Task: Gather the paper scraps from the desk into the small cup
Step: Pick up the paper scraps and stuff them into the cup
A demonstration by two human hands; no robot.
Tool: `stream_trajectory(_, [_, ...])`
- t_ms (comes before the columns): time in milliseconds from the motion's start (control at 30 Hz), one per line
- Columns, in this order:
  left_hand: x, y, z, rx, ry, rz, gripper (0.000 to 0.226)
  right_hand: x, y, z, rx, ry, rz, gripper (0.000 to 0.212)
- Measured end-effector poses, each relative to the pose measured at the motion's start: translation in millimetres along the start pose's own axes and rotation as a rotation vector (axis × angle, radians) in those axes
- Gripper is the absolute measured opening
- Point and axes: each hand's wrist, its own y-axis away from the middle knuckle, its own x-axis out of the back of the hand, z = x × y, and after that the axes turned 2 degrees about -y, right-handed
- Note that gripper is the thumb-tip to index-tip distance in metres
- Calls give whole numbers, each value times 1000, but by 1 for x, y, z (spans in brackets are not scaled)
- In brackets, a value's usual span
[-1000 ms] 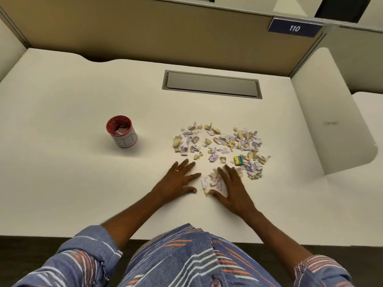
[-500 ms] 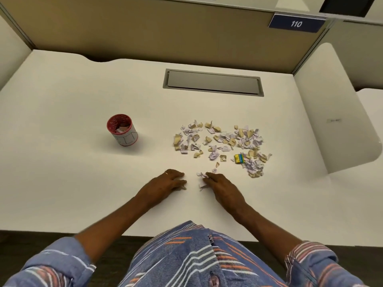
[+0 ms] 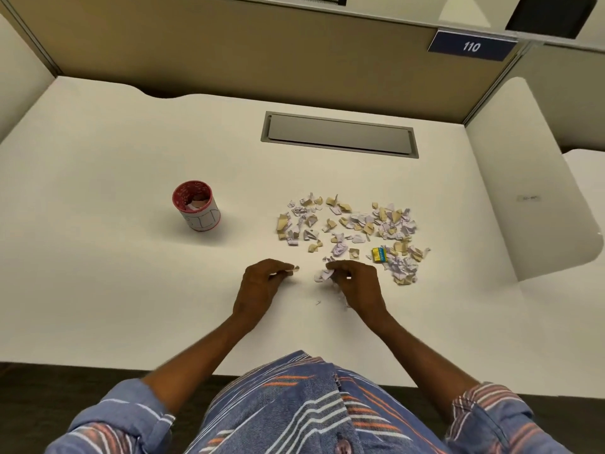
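On the white surface both hands rest curled, side by side but apart, just nearer the person than the scatter of paper scraps. The left hand has its fingers drawn in, the grip pinched on a small pale scrap that pokes out at its fingertips. The right hand is likewise closed, its grip bunched around a crumpled lilac-white clump of scraps at its fingertips, with a few tiny bits lying loose on the surface beside it. The main spread of tan and lilac scraps lies beyond and to the right of the hands, and a small yellow-and-blue piece sits among them near the right edge. The small cup, red-rimmed with a white side, stands upright well to the left of the scraps, with some paper already inside. A grey rectangular hatch is set into the surface farther back.
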Motion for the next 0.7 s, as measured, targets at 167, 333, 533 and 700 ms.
stream_trajectory(167, [2,-16,14,238,247,157,20,-4,-15,-7,-324,-460,0,24])
stream_trajectory(333, [37,-40,26,311,485,286,25,-14,-32,-18,-547,-880,10,29])
stream_trajectory(533, [117,-91,28,146,293,504,20,-36,-43,-49,-576,-1036,-82,34])
stream_trajectory(700, [160,-123,15,68,29,484,17,-58,-50,-78,-571,-1050,-121,24])
